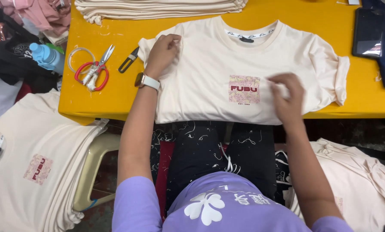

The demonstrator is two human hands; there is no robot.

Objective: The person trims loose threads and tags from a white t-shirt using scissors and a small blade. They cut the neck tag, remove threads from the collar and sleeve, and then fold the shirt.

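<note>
The left hand point(163, 52) pinches the sleeve of the cream T-shirt point(227, 64), fingers closed on the fabric, while the right hand point(287, 96), blurred, is closed on a fold of the same shirt beside its square pink print; the shirt lies flat, front up, on the yellow surface point(89, 99), its hem at the near edge. In my judgement, a hard tug could drag the shirt off that edge or shove the red-handled scissors point(95, 71) and thread snips point(128, 60) about; no container shows, only a stack of folded cream shirts point(158, 8) at the far edge and another pile point(33, 172) on a stool at the left.
</note>
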